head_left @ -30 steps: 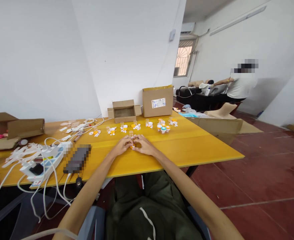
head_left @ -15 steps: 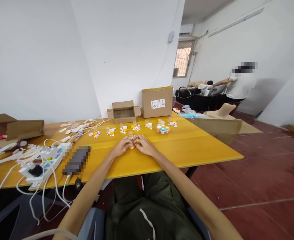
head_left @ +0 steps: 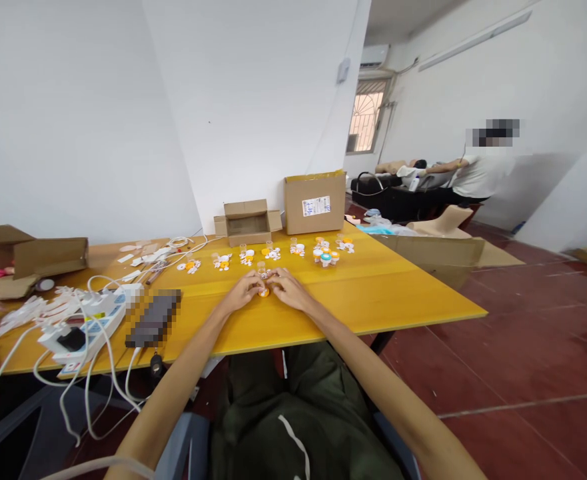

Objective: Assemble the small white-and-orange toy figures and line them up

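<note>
Barely shifting since a second ago, left hand [head_left: 243, 291] and right hand [head_left: 289, 291] are pinching a small orange piece [head_left: 264, 292] between fingertips on the yellow table [head_left: 373, 293].

Two cardboard boxes [head_left: 315, 192] sitting beyond the grip, power strip [head_left: 86, 323] with white cables lying far left, another person [head_left: 478, 175] standing well off to the right

Left hand [head_left: 243, 292] and right hand [head_left: 289, 291] together on yellow worktop [head_left: 373, 293], fingertips pinching small orange piece [head_left: 264, 292] (detail too small). Row of small vials [head_left: 273, 253] behind, open cardboard box [head_left: 247, 223] beyond.
</note>
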Available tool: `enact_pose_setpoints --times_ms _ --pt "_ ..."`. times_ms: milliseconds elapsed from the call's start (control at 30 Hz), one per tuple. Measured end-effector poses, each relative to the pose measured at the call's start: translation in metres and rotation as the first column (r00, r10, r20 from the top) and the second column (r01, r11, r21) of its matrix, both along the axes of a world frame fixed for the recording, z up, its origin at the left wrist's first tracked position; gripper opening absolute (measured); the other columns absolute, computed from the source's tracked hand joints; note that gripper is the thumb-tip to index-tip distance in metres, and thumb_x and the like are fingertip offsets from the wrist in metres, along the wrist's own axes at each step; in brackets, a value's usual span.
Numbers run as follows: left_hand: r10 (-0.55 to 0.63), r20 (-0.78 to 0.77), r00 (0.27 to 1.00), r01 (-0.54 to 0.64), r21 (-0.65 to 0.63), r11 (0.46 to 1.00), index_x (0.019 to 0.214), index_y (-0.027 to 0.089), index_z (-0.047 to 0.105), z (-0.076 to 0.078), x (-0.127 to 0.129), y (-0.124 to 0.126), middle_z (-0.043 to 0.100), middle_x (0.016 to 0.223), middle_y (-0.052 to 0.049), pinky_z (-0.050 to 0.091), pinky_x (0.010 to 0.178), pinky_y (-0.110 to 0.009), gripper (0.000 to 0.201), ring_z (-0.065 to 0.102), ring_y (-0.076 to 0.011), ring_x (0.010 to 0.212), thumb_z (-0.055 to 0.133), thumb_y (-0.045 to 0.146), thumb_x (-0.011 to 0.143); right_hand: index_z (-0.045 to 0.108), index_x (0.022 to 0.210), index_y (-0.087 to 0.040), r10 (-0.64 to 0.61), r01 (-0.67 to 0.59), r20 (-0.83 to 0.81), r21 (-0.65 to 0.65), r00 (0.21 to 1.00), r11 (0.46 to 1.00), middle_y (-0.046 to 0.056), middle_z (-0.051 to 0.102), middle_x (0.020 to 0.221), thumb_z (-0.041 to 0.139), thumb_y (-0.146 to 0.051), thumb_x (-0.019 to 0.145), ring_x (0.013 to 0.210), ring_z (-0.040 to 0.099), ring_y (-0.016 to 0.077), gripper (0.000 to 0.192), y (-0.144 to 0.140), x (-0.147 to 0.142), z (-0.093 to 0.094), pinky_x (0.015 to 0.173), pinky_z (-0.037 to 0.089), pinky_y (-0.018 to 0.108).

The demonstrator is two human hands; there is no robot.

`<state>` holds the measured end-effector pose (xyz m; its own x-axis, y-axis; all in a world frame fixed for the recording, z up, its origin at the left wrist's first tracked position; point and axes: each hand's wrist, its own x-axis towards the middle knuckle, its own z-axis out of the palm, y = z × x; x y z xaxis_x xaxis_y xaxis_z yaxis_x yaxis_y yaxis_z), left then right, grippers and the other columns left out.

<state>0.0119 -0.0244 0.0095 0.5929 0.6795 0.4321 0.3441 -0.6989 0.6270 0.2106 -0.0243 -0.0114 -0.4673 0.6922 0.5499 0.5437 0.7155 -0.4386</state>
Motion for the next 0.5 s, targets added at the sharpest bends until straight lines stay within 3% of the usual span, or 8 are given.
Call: enact_pose_setpoints --times_ms 500 --pt "0.008 -0.003 1.000 -0.008 -0.012 1.000 0.078 0.019 0.069 -0.0008 -0.0006 0.0010 0.058 0.084 -0.005 0.045 0.086 -0.034 0.030 0.055 -0.0199 0.084 0.056 0.041 0.093 0.074 0.093 -0.028 0.042 -0.043 0.011 0.039 0.999 0.998 0.004 0.063 0.114 0.053 -0.003 0.081 0.109 0.057 0.0221 0.035 0.0026 -0.0009 -0.0045 0.098 0.047 0.041"
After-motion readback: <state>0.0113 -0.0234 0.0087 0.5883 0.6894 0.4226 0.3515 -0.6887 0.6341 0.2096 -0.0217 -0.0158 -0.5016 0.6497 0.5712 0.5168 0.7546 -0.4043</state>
